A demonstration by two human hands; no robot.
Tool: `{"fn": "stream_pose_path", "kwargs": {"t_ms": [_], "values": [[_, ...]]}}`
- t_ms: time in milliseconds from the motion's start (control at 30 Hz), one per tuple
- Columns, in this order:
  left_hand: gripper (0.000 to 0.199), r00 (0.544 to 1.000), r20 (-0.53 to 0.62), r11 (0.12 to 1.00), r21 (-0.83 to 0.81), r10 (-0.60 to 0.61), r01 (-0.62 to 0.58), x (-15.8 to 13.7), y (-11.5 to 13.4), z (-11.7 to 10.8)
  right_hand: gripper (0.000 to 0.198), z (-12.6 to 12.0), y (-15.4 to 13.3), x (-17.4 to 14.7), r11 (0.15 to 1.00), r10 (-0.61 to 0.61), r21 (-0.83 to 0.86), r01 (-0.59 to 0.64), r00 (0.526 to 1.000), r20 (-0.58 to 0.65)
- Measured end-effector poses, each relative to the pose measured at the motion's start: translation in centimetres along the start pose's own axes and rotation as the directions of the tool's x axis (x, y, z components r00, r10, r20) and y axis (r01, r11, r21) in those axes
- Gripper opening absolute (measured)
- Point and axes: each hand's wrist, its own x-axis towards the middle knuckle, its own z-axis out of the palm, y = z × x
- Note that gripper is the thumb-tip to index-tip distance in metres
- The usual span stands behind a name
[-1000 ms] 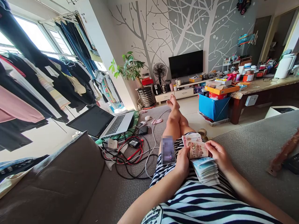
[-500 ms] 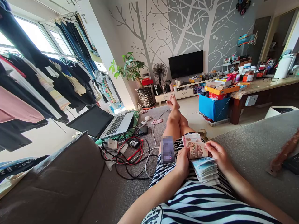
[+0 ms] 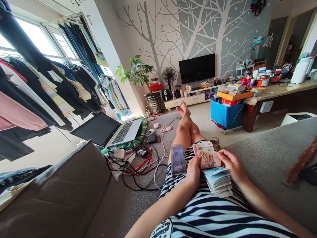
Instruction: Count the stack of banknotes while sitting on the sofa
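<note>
Bright windows (image 3: 32, 34) stand left of a grey sofa (image 3: 262, 150), pale floor (image 3: 201, 114) and low cabinet (image 3: 195, 99) before a tree-painted wall (image 3: 169, 24).

The bare left hand (image 3: 194, 170) and bare right hand (image 3: 230, 162) hold a brown paper banknote marked 20 (image 3: 210, 160). Pale-blue paper notes (image 3: 218, 182) overlap in a stack just below it

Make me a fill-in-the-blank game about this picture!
1. The left hand and right hand hold a brown banknote marked with the number ____.
2. The pattern on the person's clothes is ____.
3. The big box beside the table leg is coloured ____.

Missing words: 20; stripes; blue.
</note>
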Motion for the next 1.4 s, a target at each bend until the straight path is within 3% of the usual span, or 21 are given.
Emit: {"fn": "stream_pose_path", "kwargs": {"t_ms": [533, 833, 1033, 1267, 1400], "values": [[0.016, 0.999, -0.040, 1.000, -0.008, -0.008, 0.008, -0.3, 0.5, 0.5, 0.052, -0.2, 0.5, 0.1, 1.000, -0.003, -0.020, 0.003, 1.000, 0.009], [0.016, 1.000, -0.009, 1.000, -0.026, -0.011, 0.011, -0.1, 0.2, 0.3, 0.051, -0.1, -0.2, -0.1, 0.999, -0.016, -0.039, 0.016, 1.000, 0.000], [0.018, 0.999, -0.001, 0.998, -0.052, -0.046, 0.046, -0.1, 0.2, 0.3, 0.056, -0.2, -0.2, -0.1, 0.998, -0.051, 0.030, 0.050, 0.998, 0.032], [0.020, 0.997, 0.050, 0.994, -0.081, -0.066, 0.070, -0.4, 0.6, 0.7, 0.060, -0.3, 1.2, 1.0, 0.992, -0.051, -0.115, 0.044, 0.997, -0.060], [0.023, 0.994, 0.085, 0.993, -0.088, -0.066, 0.074, -0.4, 0.5, 0.6, 0.062, -0.4, 2.0, 1.3, 0.985, -0.036, -0.170, 0.028, 0.998, -0.049]]}}
